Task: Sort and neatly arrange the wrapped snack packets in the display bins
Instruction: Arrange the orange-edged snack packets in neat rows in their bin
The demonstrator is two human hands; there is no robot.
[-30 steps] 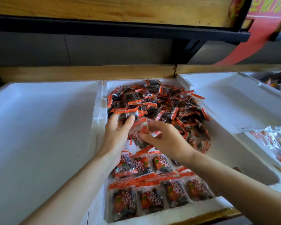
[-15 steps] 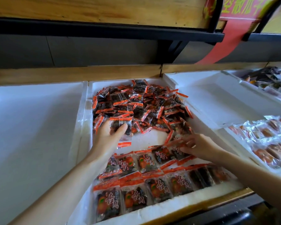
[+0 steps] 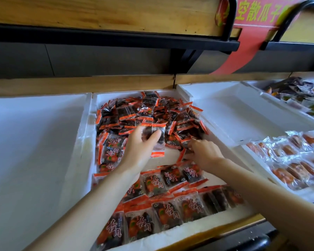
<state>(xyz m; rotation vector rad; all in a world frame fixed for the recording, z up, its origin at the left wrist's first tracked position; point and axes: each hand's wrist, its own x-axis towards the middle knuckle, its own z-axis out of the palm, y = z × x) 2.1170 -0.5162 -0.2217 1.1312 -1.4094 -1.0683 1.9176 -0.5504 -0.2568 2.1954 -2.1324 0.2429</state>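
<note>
- A person's left hand (image 3: 140, 149) grips one clear packet (image 3: 160, 140) with orange-red sealed ends and a dark filling. The thumb is curled across its face, over the middle of a white foam bin (image 3: 88, 142).
- The right hand (image 3: 205, 153) meets the near edge of a loose heap (image 3: 149, 113) of like packets at the bin's rear. Its fingertips touch wrappers; whether they pinch cannot be told.
- Flat rows (image 3: 170, 205) of packets, red characters up, line the front.

The snack packets (image 3: 149, 113) are wrapped in glossy clear plastic film. The bin (image 3: 87, 142) is formed of matt white foam. At twelve o'clock, a shelf (image 3: 116, 13) is faced with smooth wood.
</note>
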